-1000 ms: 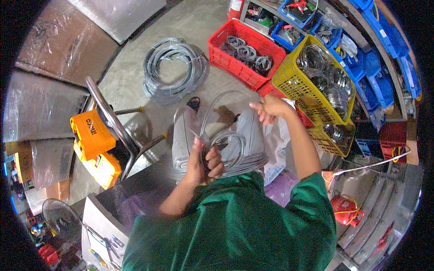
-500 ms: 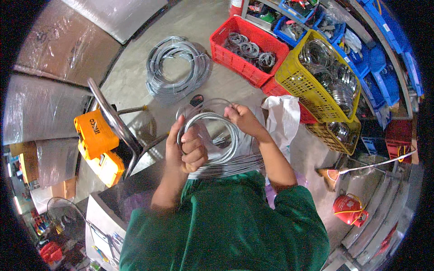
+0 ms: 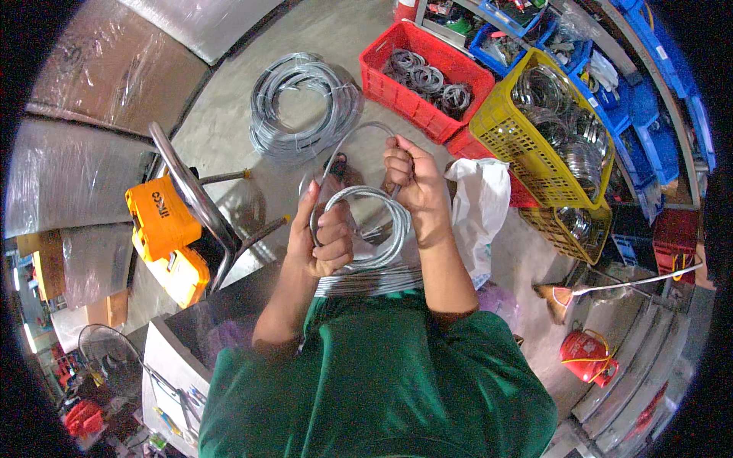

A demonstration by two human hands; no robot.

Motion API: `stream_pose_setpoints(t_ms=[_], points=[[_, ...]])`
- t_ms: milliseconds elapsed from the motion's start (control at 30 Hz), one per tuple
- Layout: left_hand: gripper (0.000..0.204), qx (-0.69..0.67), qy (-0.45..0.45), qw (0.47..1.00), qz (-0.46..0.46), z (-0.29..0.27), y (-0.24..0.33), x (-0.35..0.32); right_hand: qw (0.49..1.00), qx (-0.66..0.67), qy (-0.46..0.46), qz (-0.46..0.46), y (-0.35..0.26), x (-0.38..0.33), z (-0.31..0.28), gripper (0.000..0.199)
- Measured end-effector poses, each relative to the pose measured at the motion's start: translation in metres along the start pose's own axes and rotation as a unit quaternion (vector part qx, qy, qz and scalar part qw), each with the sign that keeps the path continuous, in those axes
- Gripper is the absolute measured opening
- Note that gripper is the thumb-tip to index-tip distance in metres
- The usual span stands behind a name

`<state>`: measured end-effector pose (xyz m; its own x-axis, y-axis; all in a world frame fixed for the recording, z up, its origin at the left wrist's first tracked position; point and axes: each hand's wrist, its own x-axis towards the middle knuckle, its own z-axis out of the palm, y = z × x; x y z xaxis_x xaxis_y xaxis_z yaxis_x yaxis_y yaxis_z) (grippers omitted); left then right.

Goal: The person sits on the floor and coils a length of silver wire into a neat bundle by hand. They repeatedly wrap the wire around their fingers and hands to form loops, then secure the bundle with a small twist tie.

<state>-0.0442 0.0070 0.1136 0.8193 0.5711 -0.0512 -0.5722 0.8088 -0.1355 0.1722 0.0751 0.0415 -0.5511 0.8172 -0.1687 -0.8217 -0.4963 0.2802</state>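
Observation:
My left hand is closed round the left side of a small coil of grey wire rope, its thumb pointing up. Between my two hands a loose strand of the same rope arches above the coil. My right hand grips this strand at the upper right, with the fingers curled in. Close to my body, a bundle of similar grey wire rope lies across my lap, just below the coil. The far ends of the rope cannot be made out.
A large grey wire coil lies on the floor ahead. Red and yellow crates of coils stand at the right, near a white sack. At the left are orange cases by a bent metal tube frame and wrapped boxes.
My right hand has moved up a little and turned, its fingers now wrapped round the strand. The loose strand arches higher. My left hand keeps hold of the coil.

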Motion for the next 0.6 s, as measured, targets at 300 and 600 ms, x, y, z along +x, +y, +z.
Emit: stream_pose_setpoints(t_ms=[300, 600], points=[[0.056, 0.144, 0.128, 0.973, 0.128, -0.018, 0.021, 0.013, 0.981, -0.156, 0.112, -0.017, 0.051, -0.018, -0.009, 0.032], [0.055, 0.358, 0.278, 0.864, 0.220, -0.048, 0.009, 0.034, 0.922, -0.337, 0.182, -0.058, 0.083, -0.035, -0.023, 0.042]])
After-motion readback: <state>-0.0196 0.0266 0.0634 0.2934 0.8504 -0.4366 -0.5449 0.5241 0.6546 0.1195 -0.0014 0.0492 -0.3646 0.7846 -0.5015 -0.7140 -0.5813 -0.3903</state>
